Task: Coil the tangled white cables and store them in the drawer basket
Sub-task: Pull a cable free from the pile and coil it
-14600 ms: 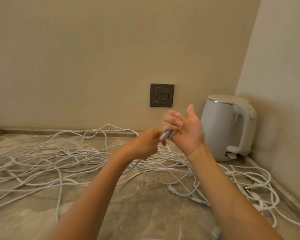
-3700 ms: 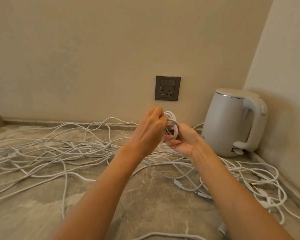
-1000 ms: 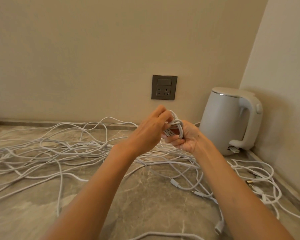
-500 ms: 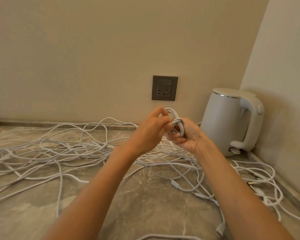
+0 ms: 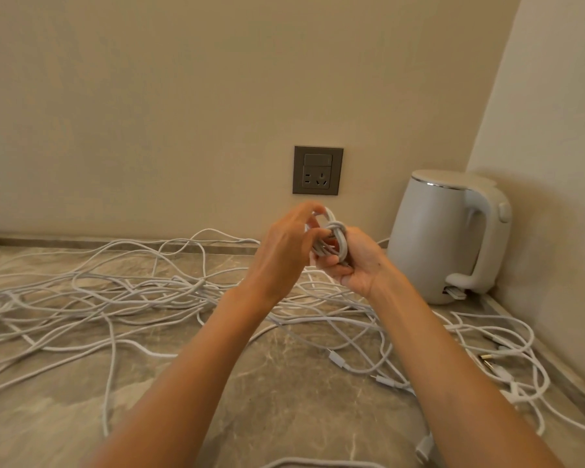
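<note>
A small coil of white cable (image 5: pixel 333 239) is held up in front of the wall, between both hands. My right hand (image 5: pixel 355 261) grips the coil from below, fingers curled round it. My left hand (image 5: pixel 284 248) pinches the cable's end at the coil's top left, where a turn is wrapped across the loops. Many more tangled white cables (image 5: pixel 108 298) lie spread over the marble counter (image 5: pixel 277 393) below. No drawer basket is in view.
A white electric kettle (image 5: pixel 443 234) stands in the right corner against the side wall. A grey wall socket (image 5: pixel 317 170) sits above my hands. Loose cable ends with plugs (image 5: pixel 493 363) lie at the right near the counter's edge.
The loose cable has become a small coil in my right hand. Over the last second my left hand has wound a turn across the coil's middle.
</note>
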